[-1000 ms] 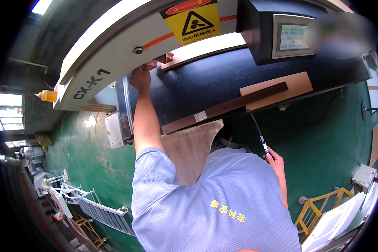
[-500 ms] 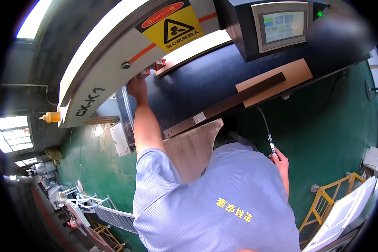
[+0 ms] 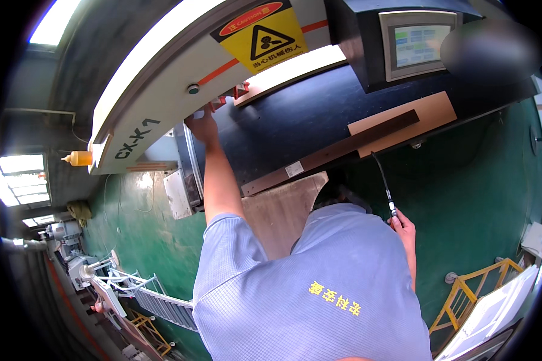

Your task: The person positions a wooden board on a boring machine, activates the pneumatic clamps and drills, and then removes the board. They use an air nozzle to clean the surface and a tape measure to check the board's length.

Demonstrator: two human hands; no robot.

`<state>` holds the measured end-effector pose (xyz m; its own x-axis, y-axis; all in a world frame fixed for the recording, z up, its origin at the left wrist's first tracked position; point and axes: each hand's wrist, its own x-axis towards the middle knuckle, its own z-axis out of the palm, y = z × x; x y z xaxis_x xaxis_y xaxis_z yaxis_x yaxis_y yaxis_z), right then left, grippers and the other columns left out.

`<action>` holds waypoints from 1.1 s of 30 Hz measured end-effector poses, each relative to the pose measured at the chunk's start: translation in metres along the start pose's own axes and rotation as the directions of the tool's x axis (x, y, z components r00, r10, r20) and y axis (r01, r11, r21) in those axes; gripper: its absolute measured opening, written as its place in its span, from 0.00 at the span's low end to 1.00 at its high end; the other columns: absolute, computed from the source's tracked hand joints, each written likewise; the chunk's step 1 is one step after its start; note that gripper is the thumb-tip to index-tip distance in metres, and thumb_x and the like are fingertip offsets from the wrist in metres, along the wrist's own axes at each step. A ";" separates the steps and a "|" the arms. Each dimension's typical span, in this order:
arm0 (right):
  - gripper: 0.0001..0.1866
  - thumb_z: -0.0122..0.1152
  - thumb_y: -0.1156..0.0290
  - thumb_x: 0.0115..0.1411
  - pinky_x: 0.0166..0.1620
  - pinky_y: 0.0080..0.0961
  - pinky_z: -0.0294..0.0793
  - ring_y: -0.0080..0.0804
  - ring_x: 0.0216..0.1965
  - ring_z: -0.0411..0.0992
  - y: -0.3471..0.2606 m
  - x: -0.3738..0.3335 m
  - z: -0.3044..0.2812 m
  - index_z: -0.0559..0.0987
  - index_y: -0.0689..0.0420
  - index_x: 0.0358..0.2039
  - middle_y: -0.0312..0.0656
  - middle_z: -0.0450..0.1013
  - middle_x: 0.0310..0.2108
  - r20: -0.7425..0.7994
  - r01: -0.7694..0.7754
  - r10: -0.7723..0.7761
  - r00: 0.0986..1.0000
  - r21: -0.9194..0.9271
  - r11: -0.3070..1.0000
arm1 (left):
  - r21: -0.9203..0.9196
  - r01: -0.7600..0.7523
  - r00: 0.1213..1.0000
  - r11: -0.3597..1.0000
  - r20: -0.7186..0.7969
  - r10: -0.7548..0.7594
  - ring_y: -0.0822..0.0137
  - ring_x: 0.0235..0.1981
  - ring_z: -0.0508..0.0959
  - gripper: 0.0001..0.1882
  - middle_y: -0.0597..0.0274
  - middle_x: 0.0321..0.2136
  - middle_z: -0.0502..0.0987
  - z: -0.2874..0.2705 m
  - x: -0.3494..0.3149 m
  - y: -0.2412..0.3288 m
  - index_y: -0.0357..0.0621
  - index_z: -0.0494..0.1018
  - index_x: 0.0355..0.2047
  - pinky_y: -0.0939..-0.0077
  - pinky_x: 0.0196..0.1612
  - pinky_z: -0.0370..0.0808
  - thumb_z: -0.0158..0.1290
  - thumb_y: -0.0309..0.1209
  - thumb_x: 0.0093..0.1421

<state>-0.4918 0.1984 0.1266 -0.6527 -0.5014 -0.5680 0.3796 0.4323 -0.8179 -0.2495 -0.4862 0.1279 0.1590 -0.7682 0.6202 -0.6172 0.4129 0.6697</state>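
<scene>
My left arm stretches up to the underside of the machine's long pale beam [image 3: 174, 78]. The left hand [image 3: 203, 127] is at the beam's lower edge, close beside red and silver parts [image 3: 218, 103]; its fingertips are partly hidden, so its grip does not show. Low at the right, my right hand [image 3: 406, 228] is closed around the end of a slim black hose [image 3: 382, 171] with a silver fitting [image 3: 392, 204]. From the fitting the hose runs up to the near edge of the dark machine table [image 3: 271, 126].
A long brown strip [image 3: 328, 156] with a white label lies along the table's near edge, over a tan board [image 3: 442, 111]. A control screen [image 3: 420, 45] stands at the far right. A yellow frame cart [image 3: 473, 292] is at the lower right, and a roller conveyor [image 3: 162, 307] at the lower left.
The view has shifted slightly, so the machine appears further right. My left hand sits a little lower from the red and silver parts, which show more. My right hand keeps its hold.
</scene>
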 end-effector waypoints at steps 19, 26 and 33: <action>0.22 0.61 0.70 0.71 0.37 0.16 0.70 0.16 0.30 0.68 -0.020 0.000 -0.001 0.79 0.59 0.64 0.31 0.76 0.33 -0.041 -0.022 0.018 0.999 -0.094 0.995 | -0.360 0.124 0.990 0.925 -0.020 -0.141 0.59 0.39 0.84 0.25 0.54 0.40 0.86 0.011 0.003 0.020 0.35 0.81 0.45 0.66 0.41 0.78 0.74 0.36 0.50; 0.23 0.61 0.70 0.72 0.35 0.16 0.70 0.16 0.30 0.67 0.004 0.014 0.005 0.77 0.60 0.66 0.31 0.76 0.34 -0.028 -0.063 0.065 0.997 0.067 0.996 | -0.118 -0.040 0.999 0.992 -0.005 0.040 0.56 0.40 0.81 0.20 0.50 0.43 0.82 0.003 0.022 -0.048 0.32 0.78 0.45 0.57 0.39 0.79 0.70 0.31 0.58; 0.23 0.61 0.70 0.71 0.38 0.19 0.74 0.19 0.32 0.72 -0.018 0.019 0.005 0.77 0.62 0.64 0.35 0.77 0.36 0.020 -0.054 0.054 0.998 -0.004 0.999 | -0.163 0.070 0.799 0.984 0.600 0.042 0.49 0.43 0.80 0.20 0.48 0.38 0.79 0.059 -0.165 0.062 0.39 0.77 0.40 0.52 0.52 0.74 0.60 0.47 0.67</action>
<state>-0.5078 0.1771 0.1299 -0.6178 -0.4928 -0.6128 0.4115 0.4615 -0.7859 -0.3591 -0.3630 0.0434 -0.3614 -0.8898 0.2788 -0.4708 0.4322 0.7691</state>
